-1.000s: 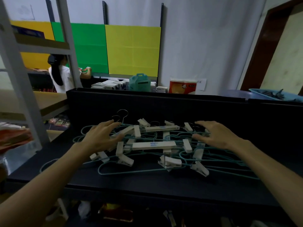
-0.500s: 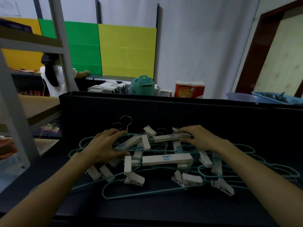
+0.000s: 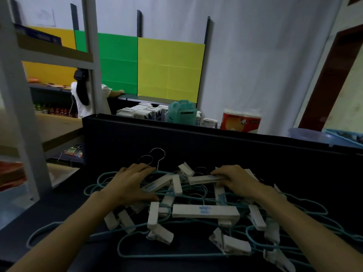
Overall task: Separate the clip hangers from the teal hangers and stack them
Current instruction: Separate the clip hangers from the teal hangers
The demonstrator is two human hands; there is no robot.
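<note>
A tangled pile of clip hangers (image 3: 205,211) and teal hangers (image 3: 172,254) is spread across the tabletop (image 3: 64,238), in front of an upright panel (image 3: 196,146). The left hand (image 3: 129,183) is laid on the pile's left part, the right hand (image 3: 238,181) on its far right part, apparently around one clip hanger's bar. Behind the panel, boxes (image 3: 145,112), a jug (image 3: 182,111) and a paper-roll pack (image 3: 240,119) are lined up. A shelf rack (image 3: 23,118) is placed to the left.

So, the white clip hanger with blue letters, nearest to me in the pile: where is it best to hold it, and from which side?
Probably by the flat white bar of the clip hanger, taken from above. The bar lies level on top of the teal hangers with nothing over it. Its end clips hang among the teal wires, so pulling sideways might snag; lifting straight up looks safer.
</note>
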